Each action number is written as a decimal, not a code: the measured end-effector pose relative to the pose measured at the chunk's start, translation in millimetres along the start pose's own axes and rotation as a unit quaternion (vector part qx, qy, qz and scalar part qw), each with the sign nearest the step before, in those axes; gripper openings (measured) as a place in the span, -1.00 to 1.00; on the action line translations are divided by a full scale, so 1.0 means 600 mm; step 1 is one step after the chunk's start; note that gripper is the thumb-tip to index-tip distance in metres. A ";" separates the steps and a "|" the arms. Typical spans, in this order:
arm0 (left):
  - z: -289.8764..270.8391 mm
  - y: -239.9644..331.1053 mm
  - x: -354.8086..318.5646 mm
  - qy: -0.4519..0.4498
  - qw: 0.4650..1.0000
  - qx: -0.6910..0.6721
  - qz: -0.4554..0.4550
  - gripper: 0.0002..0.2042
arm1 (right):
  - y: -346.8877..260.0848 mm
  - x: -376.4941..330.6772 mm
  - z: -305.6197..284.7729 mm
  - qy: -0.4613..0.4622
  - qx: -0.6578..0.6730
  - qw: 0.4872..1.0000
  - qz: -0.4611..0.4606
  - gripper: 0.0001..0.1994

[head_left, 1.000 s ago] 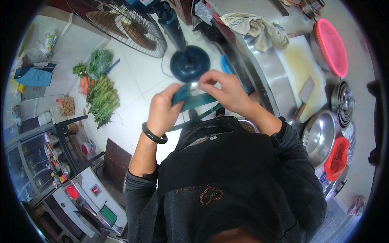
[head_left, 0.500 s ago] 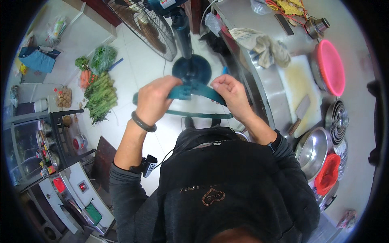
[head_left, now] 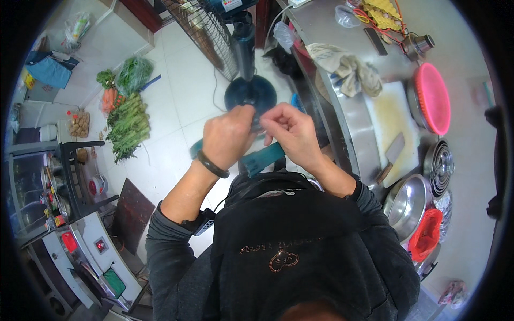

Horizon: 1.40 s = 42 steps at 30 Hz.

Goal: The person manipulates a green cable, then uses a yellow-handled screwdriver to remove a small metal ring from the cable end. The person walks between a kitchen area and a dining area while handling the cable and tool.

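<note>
Both hands, left hand (head_left: 227, 136) and right hand (head_left: 289, 134), drew together, pinching teal cloth (head_left: 261, 159).

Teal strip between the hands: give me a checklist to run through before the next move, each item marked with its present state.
1. Left hand gripping the teal strip: ok, fingers closed on its upper part.
2. Right hand on the strip: ok, fingertips pinch beside the left hand.
3. Exact grip point: cannot tell, the fingers hide it.
4. Strip's lower end free: ok, it hangs clear below the hands.
5. Room beneath: not ok, the fan base stands right under the hands.
6. Knife out of the way: ok, it lies on the cutting board on the counter.
</note>
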State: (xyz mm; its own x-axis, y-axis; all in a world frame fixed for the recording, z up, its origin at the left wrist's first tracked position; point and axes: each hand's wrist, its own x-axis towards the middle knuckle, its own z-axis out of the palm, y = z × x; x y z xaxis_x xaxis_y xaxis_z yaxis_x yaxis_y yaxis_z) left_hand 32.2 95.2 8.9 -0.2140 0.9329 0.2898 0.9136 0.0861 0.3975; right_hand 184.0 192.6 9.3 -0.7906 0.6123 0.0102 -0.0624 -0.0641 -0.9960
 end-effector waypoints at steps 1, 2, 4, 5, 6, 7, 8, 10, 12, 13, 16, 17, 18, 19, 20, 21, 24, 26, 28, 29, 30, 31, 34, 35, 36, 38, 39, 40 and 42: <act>0.001 -0.002 -0.003 -0.004 1.000 -0.021 -0.003 -0.80 | 0.001 -0.002 0.002 0.005 -0.011 1.000 0.008 -0.90; 0.002 -0.005 -0.005 0.003 0.999 -0.045 -0.005 -0.81 | 0.001 -0.003 0.002 0.007 -0.018 1.000 0.011 -0.89; 0.003 -0.011 -0.009 0.015 0.993 -0.112 -0.017 -0.83 | 0.003 -0.006 -0.001 0.009 -0.055 0.998 -0.013 -0.91; 0.003 -0.015 -0.011 0.020 0.987 -0.156 -0.028 -0.83 | 0.003 -0.007 -0.003 0.003 -0.072 0.997 -0.028 -0.92; 0.004 -0.017 -0.014 0.019 0.979 -0.196 -0.049 -0.84 | 0.003 -0.006 -0.009 0.013 -0.065 0.998 -0.001 -0.92; 0.005 -0.018 -0.018 0.030 0.969 -0.236 -0.062 -0.84 | 0.004 -0.004 -0.015 0.018 -0.058 0.998 0.027 -0.92; 0.005 -0.018 -0.022 0.033 0.957 -0.274 -0.086 -0.85 | 0.004 -0.002 -0.020 0.034 -0.055 0.996 0.065 -0.92; 0.004 -0.015 -0.029 0.017 0.944 -0.309 -0.113 -0.84 | 0.005 -0.001 -0.030 -0.001 -0.049 0.996 0.079 -0.91; 0.004 -0.010 -0.032 0.025 0.950 -0.300 -0.084 -0.85 | 0.008 -0.001 -0.032 -0.023 -0.026 0.995 0.098 -0.90; 0.004 -0.006 -0.032 0.033 0.953 -0.294 -0.065 -0.85 | 0.009 -0.002 -0.031 -0.030 -0.005 0.994 0.105 -0.89; -0.001 -0.003 -0.029 0.010 0.954 -0.293 -0.060 -0.77 | 0.016 -0.003 -0.029 -0.041 -0.034 0.992 0.114 -0.88; -0.005 -0.003 -0.028 -0.015 0.955 -0.290 -0.066 -0.71 | 0.018 -0.002 -0.029 -0.040 -0.054 0.992 0.105 -0.88; -0.008 -0.005 -0.027 -0.042 0.939 -0.336 -0.064 -0.65 | 0.020 -0.002 -0.030 -0.035 -0.047 0.992 0.115 -0.88; -0.012 -0.008 -0.026 -0.079 0.921 -0.376 -0.072 -0.58 | 0.021 -0.001 -0.032 -0.028 -0.035 0.992 0.115 -0.87; -0.015 -0.010 -0.026 -0.109 0.899 -0.420 -0.064 -0.51 | 0.021 -0.001 -0.034 -0.018 -0.031 0.991 0.126 -0.87; -0.017 -0.014 -0.025 -0.123 0.876 -0.459 -0.079 -0.48 | 0.021 -0.001 -0.038 -0.010 0.000 0.995 0.101 -0.87; -0.015 -0.017 -0.023 -0.141 0.765 -0.616 -0.122 -0.51 | 0.015 -0.002 -0.050 0.016 0.040 0.997 0.068 -0.86; -0.007 -0.012 -0.020 -0.123 0.764 -0.610 -0.168 -0.56 | 0.010 -0.002 -0.055 0.003 0.038 0.996 0.079 -0.87; 0.004 0.000 -0.020 -0.084 0.807 -0.559 -0.169 -0.68 | 0.007 -0.003 -0.054 -0.002 0.031 0.996 0.081 -0.87; 0.008 0.006 -0.020 -0.065 0.817 -0.547 -0.167 -0.71 | 0.007 -0.003 -0.051 -0.001 0.024 0.997 0.076 -0.87; 0.012 0.013 -0.021 -0.049 0.827 -0.534 -0.170 -0.75 | 0.006 -0.003 -0.049 -0.005 0.023 0.997 0.068 -0.87; 0.015 0.019 -0.020 -0.033 0.836 -0.520 -0.173 -0.78 | 0.005 -0.003 -0.048 0.006 0.020 0.997 0.071 -0.87; 0.021 0.031 -0.016 -0.001 0.837 -0.519 -0.175 -0.83 | 0.002 -0.006 -0.046 0.025 0.031 0.997 0.067 -0.86; 0.023 0.034 -0.015 0.005 0.832 -0.527 -0.174 -0.84 | 0.001 -0.007 -0.046 0.028 0.037 0.997 0.064 -0.86; 0.024 0.037 -0.014 0.012 0.827 -0.536 -0.170 -0.84 | -0.001 -0.008 -0.046 0.034 0.045 0.997 0.060 -0.86; 0.027 0.040 -0.013 0.019 0.817 -0.552 -0.165 -0.86 | -0.004 -0.010 -0.047 0.038 0.020 0.998 0.050 -0.88; 0.028 0.042 -0.014 0.028 0.819 -0.550 -0.162 -0.86 | -0.005 -0.011 -0.047 0.037 0.016 0.999 0.033 -0.89; 0.029 0.043 -0.014 0.032 0.820 -0.548 -0.162 -0.87 | -0.005 -0.012 -0.046 0.047 0.013 0.998 0.044 -0.89; 0.033 0.045 -0.014 0.045 0.814 -0.554 -0.168 -0.88 | -0.005 -0.013 -0.043 0.056 0.022 0.997 0.043 -0.90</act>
State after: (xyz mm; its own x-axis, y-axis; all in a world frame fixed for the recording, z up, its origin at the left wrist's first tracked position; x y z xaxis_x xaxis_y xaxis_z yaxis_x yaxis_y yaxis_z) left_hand 65.7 96.4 0.0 -0.4574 0.8880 0.0465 -0.0633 -0.0847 0.9944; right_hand 206.2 208.4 10.0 -0.7217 0.6867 -0.0870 -0.0267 -0.1533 -0.9878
